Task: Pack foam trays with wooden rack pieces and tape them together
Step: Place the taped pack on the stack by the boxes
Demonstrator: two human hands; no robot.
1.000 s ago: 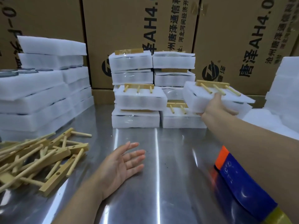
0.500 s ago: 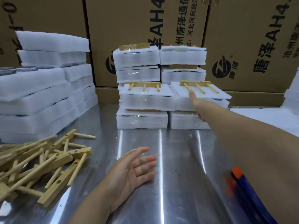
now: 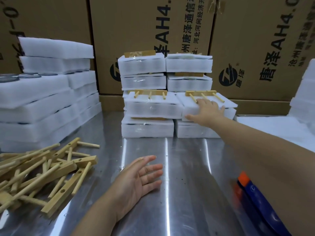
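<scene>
Your taped foam pack point(image 3: 229, 111) sits one layer up in the right-hand column of the stack at the back of the bench point(image 3: 184, 176). Its left side touches the neighbouring pack point(image 3: 153, 108). A wooden rack piece point(image 3: 201, 93) lies on top of it, with the bar at the far edge and the pegs pointing toward you.

Your right hand point(image 3: 207, 110) lies over the pack's near edge. The fingers point(image 3: 204, 102) are spread fairly straight across the top and cover the near end of the middle peg. The thumb reaches down the front face, so the hand rests on the pack rather than clamps it. The hand hides much of that front face, so you cannot make out any wrap there.

Your left hand point(image 3: 143, 176) is low over the bench with the palm turned inward and the fingers straight and relaxed, holding nothing. You cannot tell whether it touches the steel.

Loose rack pieces point(image 3: 42, 171) lie in a tangled pile at your near left, and the frame edge cuts the pile off. Behind them are stacked foam trays point(image 3: 42, 92). The dark round shapes on one tray are only partly in view.

Printed cardboard boxes point(image 3: 136, 23) wall off the back. More foam point(image 3: 305, 92) at the far right is cropped. Under your right forearm a blue and orange object point(image 3: 252, 193) is too blurred to identify.
</scene>
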